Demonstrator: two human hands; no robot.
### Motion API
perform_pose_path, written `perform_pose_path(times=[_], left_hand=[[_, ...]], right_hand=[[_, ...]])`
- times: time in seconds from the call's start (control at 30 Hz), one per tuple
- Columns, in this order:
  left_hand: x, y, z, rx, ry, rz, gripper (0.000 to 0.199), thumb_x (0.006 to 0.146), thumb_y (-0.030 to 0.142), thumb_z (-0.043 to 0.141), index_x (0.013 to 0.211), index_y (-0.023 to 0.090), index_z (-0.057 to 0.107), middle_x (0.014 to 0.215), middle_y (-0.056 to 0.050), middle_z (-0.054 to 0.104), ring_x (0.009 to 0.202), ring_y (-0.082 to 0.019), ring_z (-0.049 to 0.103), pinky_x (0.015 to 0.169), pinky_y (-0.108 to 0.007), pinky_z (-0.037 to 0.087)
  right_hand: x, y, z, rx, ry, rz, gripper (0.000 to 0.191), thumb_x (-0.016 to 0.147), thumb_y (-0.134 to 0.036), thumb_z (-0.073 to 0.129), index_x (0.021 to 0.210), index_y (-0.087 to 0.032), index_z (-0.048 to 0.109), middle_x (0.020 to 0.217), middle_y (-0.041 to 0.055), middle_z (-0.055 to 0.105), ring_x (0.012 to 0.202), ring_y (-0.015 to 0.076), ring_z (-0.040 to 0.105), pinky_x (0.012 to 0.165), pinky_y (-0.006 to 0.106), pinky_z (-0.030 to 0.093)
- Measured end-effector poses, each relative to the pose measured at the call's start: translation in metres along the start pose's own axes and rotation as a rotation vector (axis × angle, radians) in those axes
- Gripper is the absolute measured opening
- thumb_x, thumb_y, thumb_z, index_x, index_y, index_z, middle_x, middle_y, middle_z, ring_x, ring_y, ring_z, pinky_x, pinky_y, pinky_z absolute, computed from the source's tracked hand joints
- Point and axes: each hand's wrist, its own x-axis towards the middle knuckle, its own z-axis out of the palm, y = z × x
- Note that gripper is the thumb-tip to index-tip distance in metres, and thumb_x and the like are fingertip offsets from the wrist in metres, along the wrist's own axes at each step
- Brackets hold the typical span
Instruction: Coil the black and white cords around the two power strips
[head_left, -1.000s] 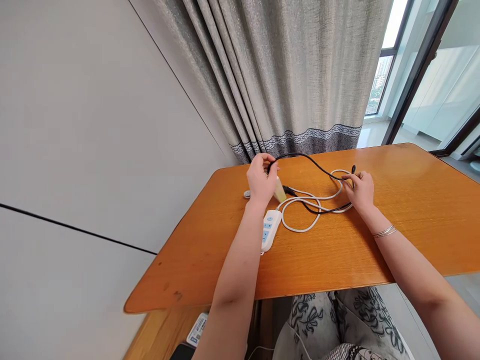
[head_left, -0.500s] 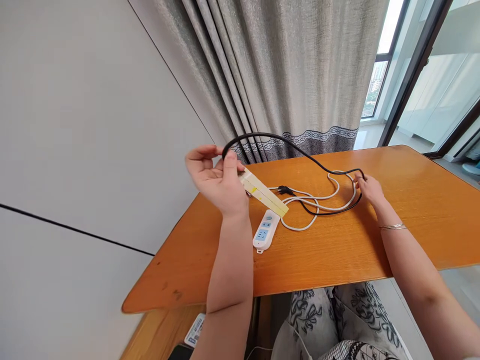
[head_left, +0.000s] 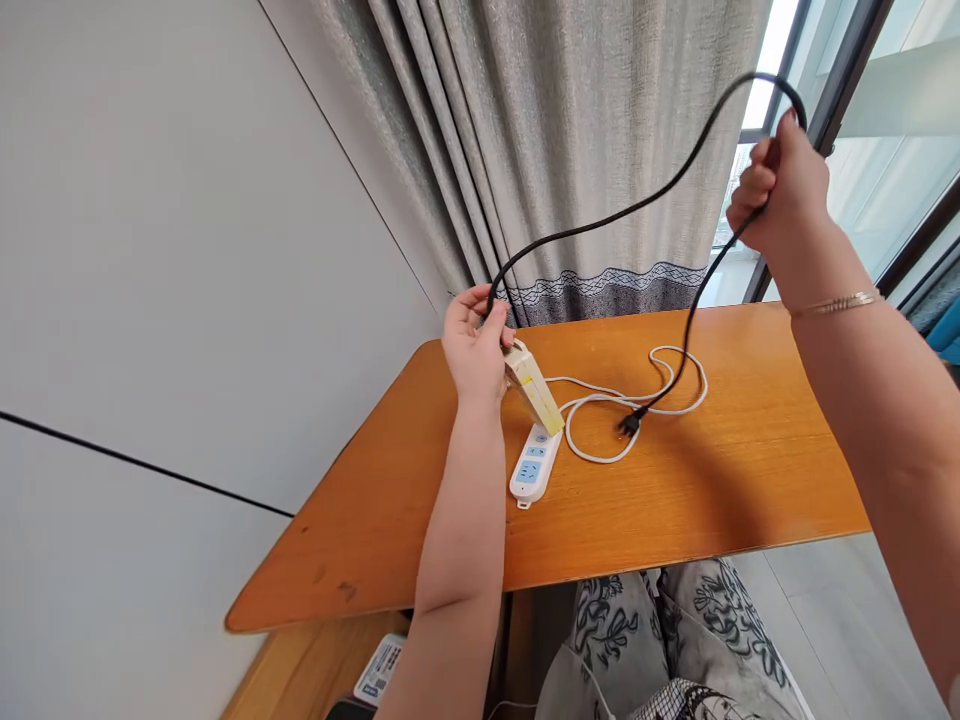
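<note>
A black cable (head_left: 615,217) arches between my two raised hands. My left hand (head_left: 478,335) pinches it near one end, and a cream-coloured block with yellow marks (head_left: 536,388) hangs just below those fingers, its lower end by the power strip. Higher up at the right, my right hand (head_left: 784,185) is closed around the cable. From there the cable runs down to its black plug (head_left: 628,424), which is over the white cord (head_left: 600,459). The white power strip (head_left: 534,468) with blue sockets lies on the wooden table (head_left: 420,480).
A grey curtain (head_left: 585,130) hangs behind the table, with a window and glass door at the right. A pale wall (head_left: 150,250) borders the left side. Below the table's front edge are my patterned trousers and a white labelled item (head_left: 381,668).
My right hand has risen well above the table, lifting the black cable and dragging its plug to the right. My left hand has shifted slightly right, and the cream block is tilted more steeply.
</note>
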Motion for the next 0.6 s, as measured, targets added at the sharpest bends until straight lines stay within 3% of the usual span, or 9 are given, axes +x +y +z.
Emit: perform_pose_path(times=[0.07,0.13,0.2,0.27,0.33,0.4,0.47,0.53,0.6], left_hand=[[-0.004,-0.001,0.004,0.013,-0.046,-0.048,0.017,0.081,0.016,0.075,0.094,0.021,0.065,0.075,0.006,0.065,0.039,0.0,0.041,0.048,-0.016,0.044],[-0.006,-0.003,0.007,0.012,-0.071,-0.1,0.014,0.082,0.018,0.073,0.095,0.02,0.067,0.073,0.005,0.067,0.038,0.0,0.04,0.048,-0.016,0.043],[-0.007,-0.004,0.008,0.009,-0.096,-0.159,0.011,0.083,0.019,0.072,0.094,0.019,0.069,0.071,0.004,0.068,0.037,0.0,0.039,0.047,-0.016,0.043],[-0.008,-0.003,0.008,0.013,-0.134,-0.215,0.008,0.084,0.02,0.07,0.092,0.018,0.07,0.066,0.005,0.065,0.037,0.0,0.037,0.046,-0.016,0.042],[-0.009,-0.002,0.009,0.017,-0.187,-0.27,0.006,0.086,0.02,0.068,0.09,0.017,0.072,0.058,0.006,0.056,0.037,-0.001,0.034,0.045,-0.015,0.04],[-0.011,0.0,0.01,0.01,-0.241,-0.322,0.007,0.087,0.019,0.065,0.087,0.017,0.072,0.051,0.008,0.044,0.037,-0.002,0.03,0.043,-0.013,0.036],[-0.013,0.001,0.011,-0.002,-0.271,-0.354,0.008,0.088,0.018,0.064,0.084,0.016,0.071,0.049,0.01,0.034,0.038,-0.002,0.025,0.04,-0.012,0.029],[-0.013,0.001,0.013,-0.014,-0.267,-0.359,0.01,0.088,0.018,0.063,0.08,0.016,0.067,0.05,0.01,0.028,0.039,-0.003,0.021,0.039,-0.011,0.023],[-0.013,0.001,0.013,-0.022,-0.248,-0.354,0.013,0.09,0.02,0.062,0.078,0.017,0.064,0.05,0.011,0.025,0.039,-0.003,0.019,0.039,-0.011,0.023]], right_hand=[[0.006,-0.025,0.017,0.027,-0.046,-0.021,0.061,0.109,-0.049,0.015,0.135,-0.008,0.052,0.084,-0.0007,0.068,0.054,0.0001,0.052,0.057,0.019,0.036],[0.001,-0.044,0.031,-0.008,-0.008,-0.1,0.056,0.107,-0.044,0.021,0.126,-0.006,0.058,0.081,-0.0017,0.068,0.058,0.0011,0.058,0.058,0.019,0.033],[-0.009,-0.058,0.037,-0.141,0.135,-0.331,0.05,0.103,-0.039,0.031,0.094,-0.006,0.066,0.067,-0.003,0.062,0.065,0.0053,0.063,0.061,0.021,0.032],[-0.018,-0.067,0.031,-0.366,0.286,-0.639,0.043,0.098,-0.031,0.041,0.066,-0.01,0.061,0.059,-0.003,0.057,0.076,0.0094,0.067,0.068,0.024,0.035],[-0.023,-0.073,0.017,-0.679,0.388,-0.84,0.04,0.096,-0.026,0.043,0.066,-0.012,0.065,0.067,-0.0018,0.063,0.092,0.0139,0.07,0.079,0.027,0.037],[-0.027,-0.074,-0.001,-1.007,0.424,-0.842,0.044,0.101,-0.032,0.035,0.091,-0.015,0.075,0.085,0.0004,0.07,0.109,0.0206,0.07,0.087,0.033,0.037],[-0.03,-0.067,-0.016,-1.217,0.4,-0.758,0.053,0.105,-0.045,0.029,0.11,-0.017,0.074,0.095,0.004,0.072,0.117,0.0262,0.068,0.089,0.038,0.039],[-0.032,-0.051,-0.024,-1.302,0.318,-0.682,0.057,0.105,-0.051,0.03,0.109,-0.015,0.074,0.096,0.0086,0.074,0.117,0.029,0.068,0.09,0.043,0.041],[-0.033,-0.027,-0.027,-1.328,0.234,-0.593,0.05,0.105,-0.045,0.039,0.096,-0.009,0.072,0.099,0.0141,0.075,0.116,0.0303,0.068,0.093,0.048,0.04]])
